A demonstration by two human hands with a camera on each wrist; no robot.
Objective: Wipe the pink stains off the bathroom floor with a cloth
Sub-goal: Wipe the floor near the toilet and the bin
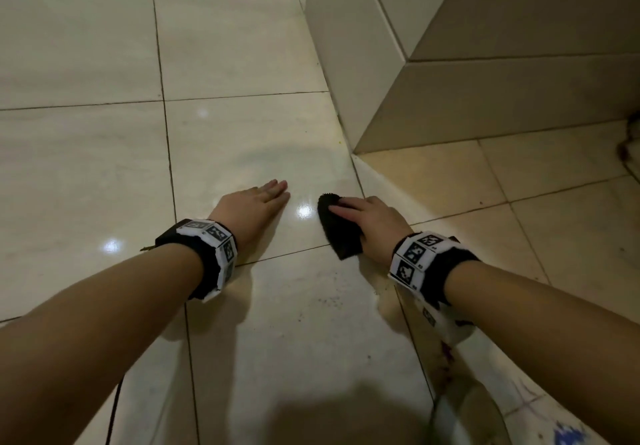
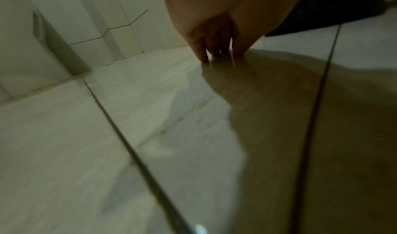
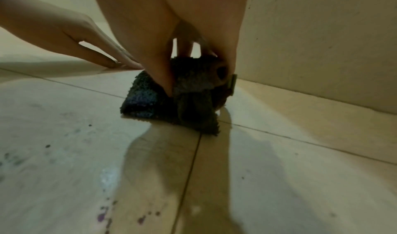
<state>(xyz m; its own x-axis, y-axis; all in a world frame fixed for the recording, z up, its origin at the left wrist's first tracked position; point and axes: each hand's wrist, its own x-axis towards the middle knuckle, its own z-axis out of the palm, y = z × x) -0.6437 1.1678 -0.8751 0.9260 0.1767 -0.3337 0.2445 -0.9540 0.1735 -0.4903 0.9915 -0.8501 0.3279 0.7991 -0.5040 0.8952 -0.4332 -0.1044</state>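
Note:
My right hand (image 1: 367,214) lies on a dark, fuzzy cloth (image 1: 337,233) bunched on the cream floor tiles (image 1: 242,126). In the right wrist view my thumb and fingers curl round the cloth (image 3: 159,105) and grip it. My left hand (image 1: 265,198) rests flat on the floor just left of the cloth, fingers straight and together (image 2: 214,42), holding nothing. Small purple-pink spots (image 3: 103,216) dot the tile nearer to me than the cloth. Reddish marks (image 1: 446,358) sit along a grout line under my right forearm, and faint dark specks (image 1: 329,301) lie between my arms.
A tiled wall corner (image 1: 381,63) juts out just beyond and right of my right hand, and a low tiled wall runs along the right. Blue marks (image 1: 568,434) show at the bottom right. A thin dark cable (image 1: 114,410) hangs below my left arm.

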